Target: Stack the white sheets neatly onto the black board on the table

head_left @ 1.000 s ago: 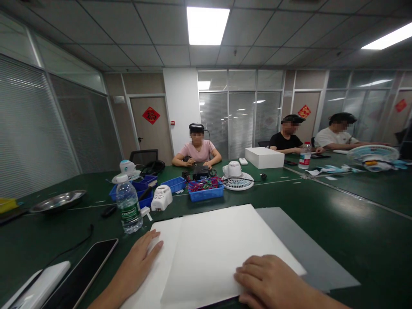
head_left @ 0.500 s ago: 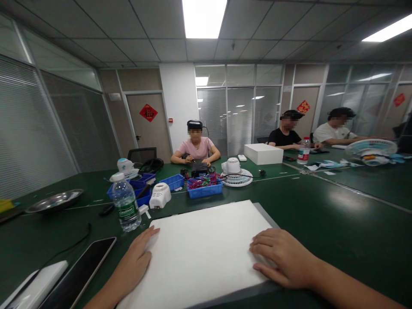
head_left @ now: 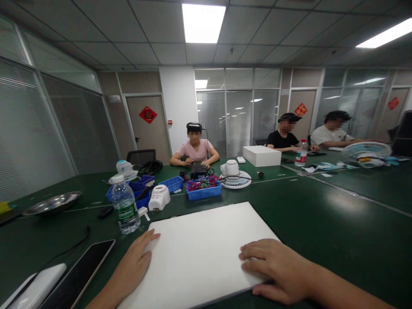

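Observation:
A large white sheet (head_left: 199, 253) lies flat on the green table (head_left: 322, 223) in front of me. My left hand (head_left: 135, 264) rests flat on its near left edge, fingers stretched toward the sheet's left corner. On the sheet's right edge my right hand (head_left: 277, 268) lies palm down, fingers together and extended to the left. Neither hand grips anything. A thin grey layer shows only as a sliver under the sheet's near edge.
A water bottle (head_left: 125, 206), a dark phone (head_left: 80, 274) and a white device (head_left: 30, 287) lie to my left. Blue bins (head_left: 204, 191), white fan parts (head_left: 235, 175) and a metal bowl (head_left: 51, 202) sit farther back. Three people sit across the table.
The white sheet has been slid over the grey sheet so that it now covers it. My right hand moved right along the sheet, then back a little toward me.

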